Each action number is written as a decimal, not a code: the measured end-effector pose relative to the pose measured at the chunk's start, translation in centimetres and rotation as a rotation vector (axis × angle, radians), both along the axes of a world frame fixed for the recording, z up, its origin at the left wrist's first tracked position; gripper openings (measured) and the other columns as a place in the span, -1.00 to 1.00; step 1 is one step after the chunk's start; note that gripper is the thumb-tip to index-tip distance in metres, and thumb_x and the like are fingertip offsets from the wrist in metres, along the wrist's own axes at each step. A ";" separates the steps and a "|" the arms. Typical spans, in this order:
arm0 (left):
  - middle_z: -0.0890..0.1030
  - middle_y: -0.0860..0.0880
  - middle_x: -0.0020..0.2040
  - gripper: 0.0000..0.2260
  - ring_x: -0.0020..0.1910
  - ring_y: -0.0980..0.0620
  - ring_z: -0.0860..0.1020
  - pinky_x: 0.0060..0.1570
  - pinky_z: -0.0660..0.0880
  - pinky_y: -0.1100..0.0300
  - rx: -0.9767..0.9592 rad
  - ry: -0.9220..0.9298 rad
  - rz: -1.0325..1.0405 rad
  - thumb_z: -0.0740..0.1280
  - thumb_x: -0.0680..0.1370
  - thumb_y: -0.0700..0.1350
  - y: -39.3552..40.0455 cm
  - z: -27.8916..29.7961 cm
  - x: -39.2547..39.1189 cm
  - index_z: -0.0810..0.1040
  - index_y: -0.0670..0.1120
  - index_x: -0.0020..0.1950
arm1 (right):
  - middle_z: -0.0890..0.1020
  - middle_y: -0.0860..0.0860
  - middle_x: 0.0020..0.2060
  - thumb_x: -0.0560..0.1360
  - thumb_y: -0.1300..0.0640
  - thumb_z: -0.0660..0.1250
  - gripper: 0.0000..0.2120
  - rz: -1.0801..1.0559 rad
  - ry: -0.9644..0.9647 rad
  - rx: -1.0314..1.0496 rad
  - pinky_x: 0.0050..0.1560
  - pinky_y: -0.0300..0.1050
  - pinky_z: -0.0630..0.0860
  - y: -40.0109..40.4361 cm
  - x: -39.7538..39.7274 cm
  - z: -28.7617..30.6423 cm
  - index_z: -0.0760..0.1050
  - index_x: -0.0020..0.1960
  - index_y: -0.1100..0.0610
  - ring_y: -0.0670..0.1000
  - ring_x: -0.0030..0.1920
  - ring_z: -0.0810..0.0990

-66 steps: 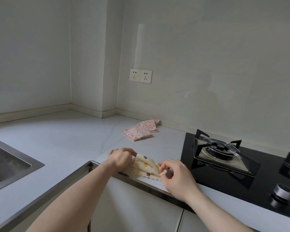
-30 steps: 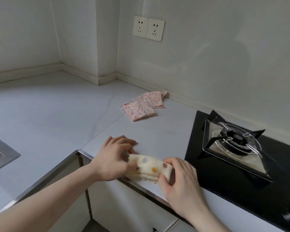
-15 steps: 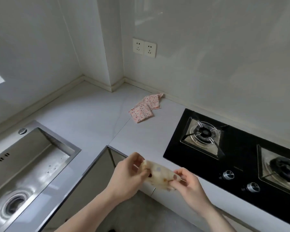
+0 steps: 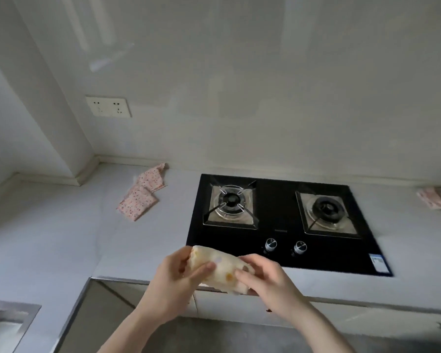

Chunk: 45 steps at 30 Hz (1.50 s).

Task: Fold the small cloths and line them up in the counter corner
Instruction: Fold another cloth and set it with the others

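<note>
Cream fabric with pale dots, a small folded cloth (image 4: 220, 270), sits bunched between both of my hands, lifted clear of the tabletop (image 4: 61, 240) and hanging over its front edge. My left hand (image 4: 175, 281) grips the cloth's left end, thumb laid across the top and the other fingers curled underneath. My right hand (image 4: 267, 281) holds the right end, its fingers (image 4: 242, 275) curled over the fabric and pinching it against the palm side; the thumb of that hand I cannot make out.

Further back, near the corner where the walls meet, two pink floral cloths lie folded on the tabletop: the nearer pink cloth (image 4: 136, 203) lies flat, and the farther pink cloth (image 4: 152, 180) touches it at its far end, with one corner turned up toward the wall. They are well apart from the cloth I hold.

Right of them a black glass gas hob (image 4: 275, 250) is set into the tabletop, with two burners and two knobs (image 4: 270, 244) along its front. At the far right edge another pinkish cloth bundle (image 4: 434, 198) rests on the tabletop, blurred. A double wall socket (image 4: 108, 106) is fixed above the corner, and a steel sink (image 4: 8, 319) shows at the lower left.
</note>
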<state>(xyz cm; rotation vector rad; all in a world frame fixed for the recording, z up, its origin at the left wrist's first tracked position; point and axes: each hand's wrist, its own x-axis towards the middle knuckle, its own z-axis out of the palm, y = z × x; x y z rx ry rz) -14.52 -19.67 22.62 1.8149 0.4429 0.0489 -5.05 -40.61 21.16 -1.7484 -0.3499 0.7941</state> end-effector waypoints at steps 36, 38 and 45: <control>0.68 0.04 -0.30 -0.70 -0.31 0.10 0.65 -0.12 0.63 0.12 0.394 0.042 -0.517 0.33 0.58 0.21 -36.8 0.8 32.6 0.64 0.04 -0.19 | 0.74 -0.06 -0.08 0.57 -0.06 0.42 -0.77 -0.758 -0.112 -0.152 -0.18 -0.27 0.58 -43.3 20.9 0.2 0.63 0.14 0.05 -0.09 -0.14 0.72; 0.68 0.04 -0.28 -0.77 -0.27 0.17 0.65 -0.15 0.60 0.23 0.418 0.068 -0.543 0.33 0.60 0.15 -36.3 0.7 33.2 0.65 0.07 -0.15 | 0.75 -0.07 -0.15 0.57 -0.04 0.42 -0.80 -0.851 -0.060 -0.144 -0.22 -0.25 0.58 -44.6 21.6 -0.8 0.64 0.11 0.06 -0.07 -0.17 0.73; 0.70 0.16 -0.18 -0.90 -0.18 0.23 0.66 -0.08 0.62 0.25 0.451 0.143 -0.561 0.36 0.61 0.08 -35.6 -1.0 34.7 0.63 0.14 -0.06 | 0.71 0.07 -0.10 0.58 0.07 0.43 -0.83 -1.135 0.209 -0.140 -0.13 -0.10 0.64 -49.1 24.7 -5.7 0.62 0.09 0.16 0.03 -0.09 0.70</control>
